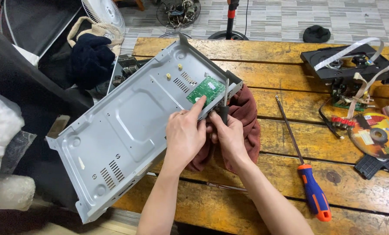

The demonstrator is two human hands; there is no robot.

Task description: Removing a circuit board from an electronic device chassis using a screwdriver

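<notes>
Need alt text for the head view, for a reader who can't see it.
Two bare hands work on a grey metal chassis on a wooden table: the left hand steadies a green circuit board, the right hand holds a dark-handled tool. An orange-and-blue screwdriver lies nearby.

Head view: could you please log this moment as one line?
left hand: finger on green board | right hand: holds tool at board | chassis: tilted on table | screwdriver: idle
</notes>
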